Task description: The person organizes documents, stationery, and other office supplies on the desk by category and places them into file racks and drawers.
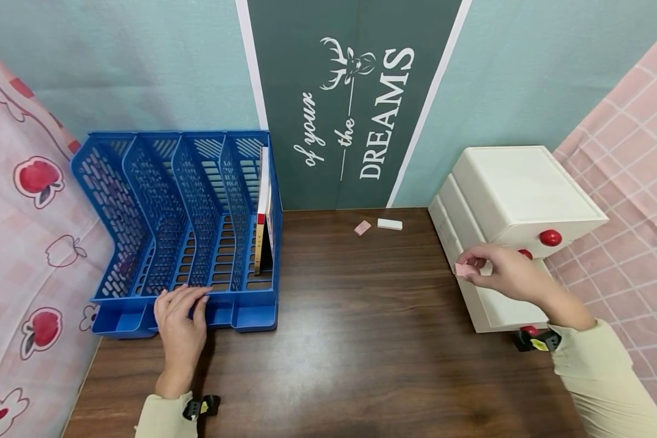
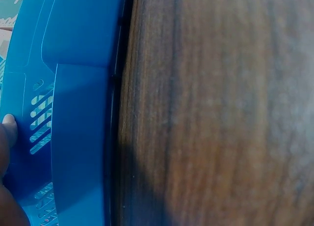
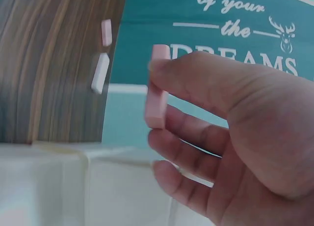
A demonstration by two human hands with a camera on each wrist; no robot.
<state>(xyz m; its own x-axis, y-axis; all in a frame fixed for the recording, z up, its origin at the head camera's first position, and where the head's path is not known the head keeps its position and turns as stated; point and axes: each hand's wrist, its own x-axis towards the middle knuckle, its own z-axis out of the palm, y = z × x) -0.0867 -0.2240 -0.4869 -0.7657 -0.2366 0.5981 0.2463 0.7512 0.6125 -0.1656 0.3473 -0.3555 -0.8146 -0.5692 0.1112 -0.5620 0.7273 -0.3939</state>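
My right hand [image 1: 498, 271] pinches a small pink eraser [image 3: 158, 88] between thumb and fingers, beside the front left side of a white drawer unit [image 1: 531, 182] with red knobs. In the right wrist view the other fingers are bent below the eraser. My left hand [image 1: 182, 322] rests on the front rim of a blue file rack [image 1: 257, 316]; in the left wrist view a fingertip [image 2: 9, 122] touches the blue plastic. Another pink eraser [image 1: 362, 228] and a white eraser [image 1: 390, 224] lie near the back of the table.
Books [image 1: 263, 213] stand upright in the rack's rightmost slot. The brown wooden table [image 1: 350, 340] lies between rack and drawers. Behind it hangs a printed backdrop [image 1: 328, 121], with a fruit-patterned cloth [image 1: 38, 255] at left and a pink checked cloth [image 1: 640, 213] at right.
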